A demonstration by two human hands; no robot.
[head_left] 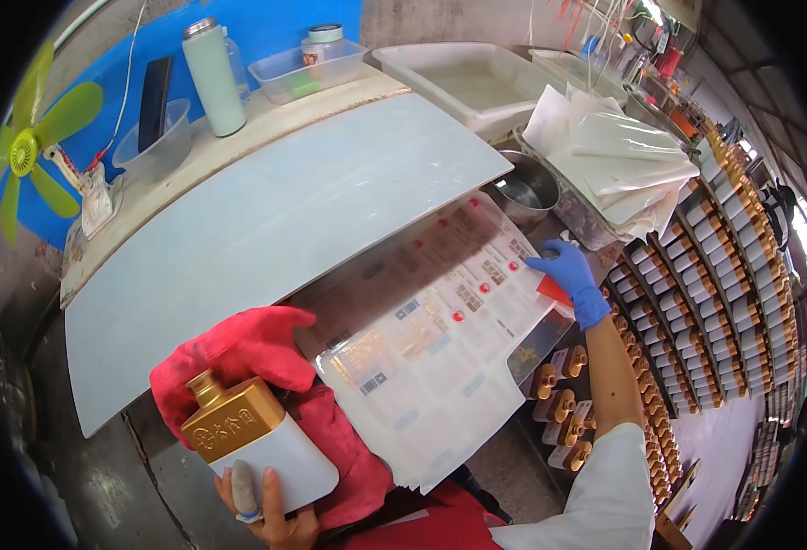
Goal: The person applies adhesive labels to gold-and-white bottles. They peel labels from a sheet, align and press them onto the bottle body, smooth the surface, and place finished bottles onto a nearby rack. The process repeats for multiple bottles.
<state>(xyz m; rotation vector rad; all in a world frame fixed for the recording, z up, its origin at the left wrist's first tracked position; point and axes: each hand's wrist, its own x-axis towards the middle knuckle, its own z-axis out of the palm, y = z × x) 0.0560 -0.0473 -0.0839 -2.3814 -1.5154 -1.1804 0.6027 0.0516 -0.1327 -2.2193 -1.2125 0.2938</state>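
Pale worktop: left hand grips gold-white bottle from below; gloved right hand pinches red scraper on label sheets.

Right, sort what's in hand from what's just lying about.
In hand: left hand holds gold-and-white bottle on red cloth; gloved right hand on label sheets.
Lying about: green fan, tumbler, steel bowl, white tray.

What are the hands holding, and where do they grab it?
The left hand holds the gold-and-white bottle by its white bottom end. The blue-gloved right hand pinches a small red piece by its edge.
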